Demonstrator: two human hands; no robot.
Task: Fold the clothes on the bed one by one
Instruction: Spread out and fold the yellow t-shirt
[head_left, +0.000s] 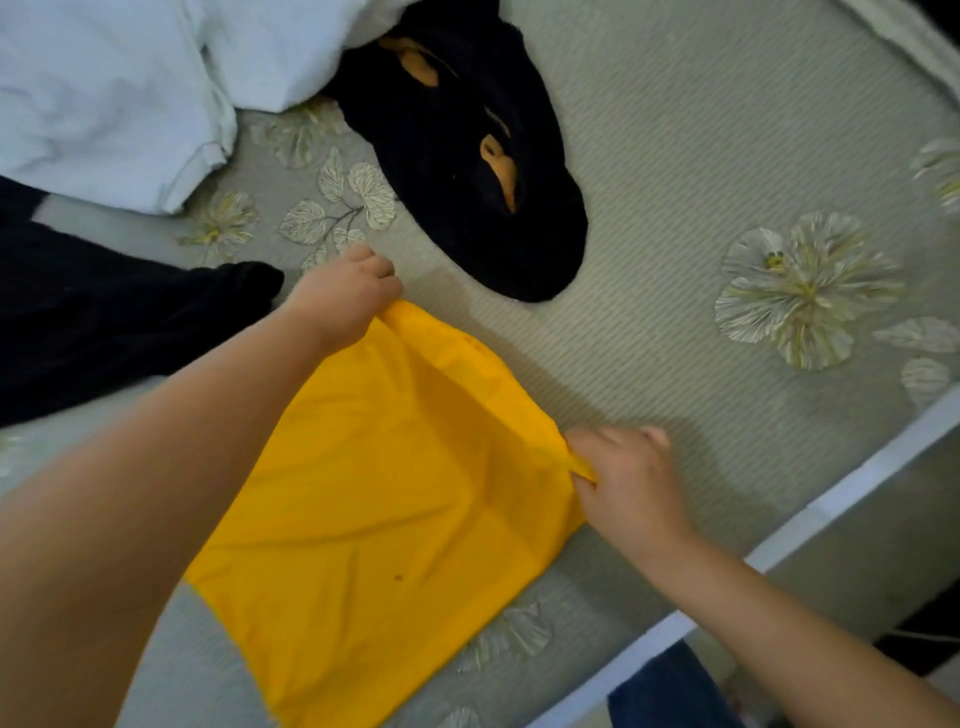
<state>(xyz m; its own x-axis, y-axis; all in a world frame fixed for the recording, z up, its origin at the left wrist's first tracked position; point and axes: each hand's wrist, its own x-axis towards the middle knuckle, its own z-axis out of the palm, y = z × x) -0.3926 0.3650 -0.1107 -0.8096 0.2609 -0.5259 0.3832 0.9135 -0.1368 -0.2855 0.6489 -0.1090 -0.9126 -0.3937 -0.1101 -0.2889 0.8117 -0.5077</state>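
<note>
A yellow garment (384, 499) lies spread on the bed (675, 218) in front of me. My left hand (343, 296) grips its far left corner, fingers curled round the cloth. My right hand (628, 483) pinches the far right corner, and the edge between the two hands is lifted a little off the bed. Near the back lies a black garment with orange patches (467, 156). A white garment (104, 98) is heaped at the top left, and another black garment (88, 312) lies at the left.
The bedcover is pale grey-green with a printed flower (800, 291) at the right. The bed's white edge (810, 514) runs diagonally at the lower right, with a dark blue cloth (670, 686) beyond it.
</note>
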